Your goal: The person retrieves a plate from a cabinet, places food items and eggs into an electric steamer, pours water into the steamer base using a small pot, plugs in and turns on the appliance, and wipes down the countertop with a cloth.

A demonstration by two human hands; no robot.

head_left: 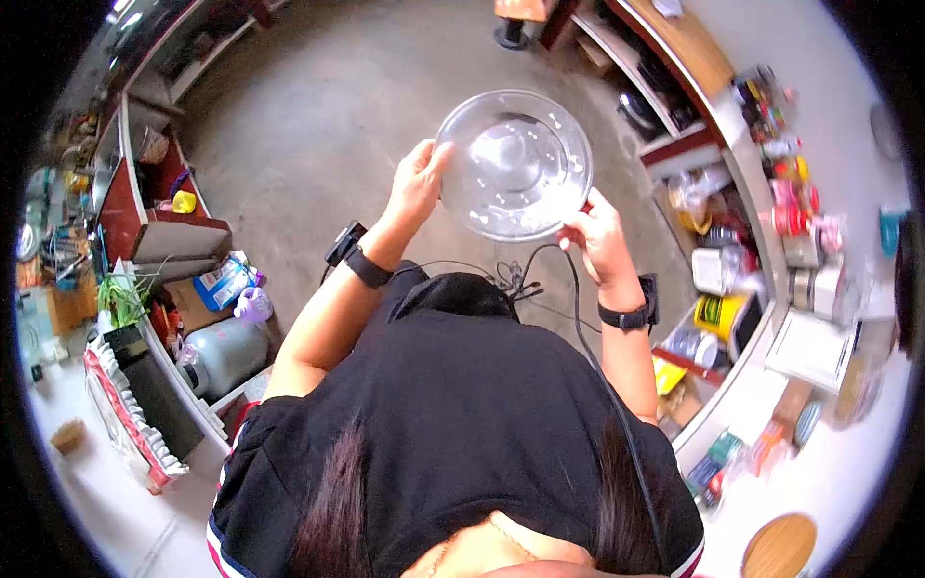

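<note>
A clear round glass plate point(515, 166) with small white marks is held up in front of me, over the grey floor. My left hand point(420, 181) grips its left edge, with the fingers closed on the rim. At the plate's lower right edge, my right hand point(597, 231) pinches the rim between thumb and fingers. Both wrists carry black bands. The plate's far side touches nothing.
Open cabinets with a grey gas cylinder point(227, 354) and a purple bottle point(253, 305) stand at left. Shelves at right hold a yellow container point(718, 315) and bags. A round wooden board point(779, 546) lies on the right counter. Black cables point(520, 286) hang near my body.
</note>
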